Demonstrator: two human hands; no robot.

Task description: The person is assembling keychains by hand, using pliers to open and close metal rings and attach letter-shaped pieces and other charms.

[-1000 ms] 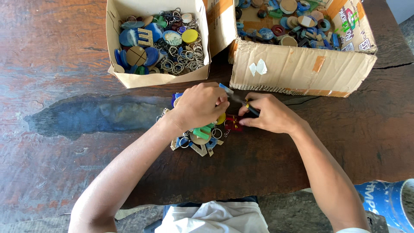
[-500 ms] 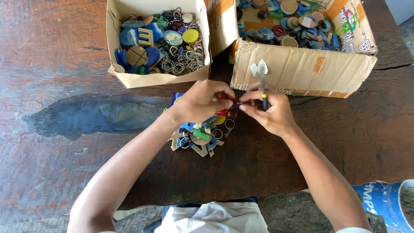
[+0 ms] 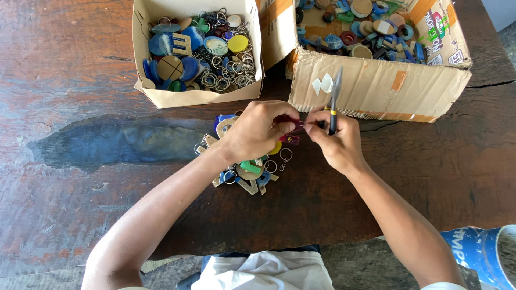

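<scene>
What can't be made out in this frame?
Head view only:
- Small red piece: mostly hidden by left hand fingers.
- Slim yellow-banded tool: lower end buried in right hand.
- Blue printed container: cut off by the corner.
- Pile of coloured key tags: partly under the left hand.

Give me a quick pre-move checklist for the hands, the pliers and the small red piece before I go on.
1. Left hand pinches the red piece: ok.
2. Right hand grips the pliers, tips pointing up and away from the piece: ok.
3. A ring seated on the red piece: cannot tell, fingers hide it.
4. Loose pile of tags and rings lies under the left wrist, within reach: ok.
5. Smaller cardboard box of ringed tags sits open: ok.
6. Larger cardboard box stands close behind the pliers; room to swing them: cannot tell.
</scene>
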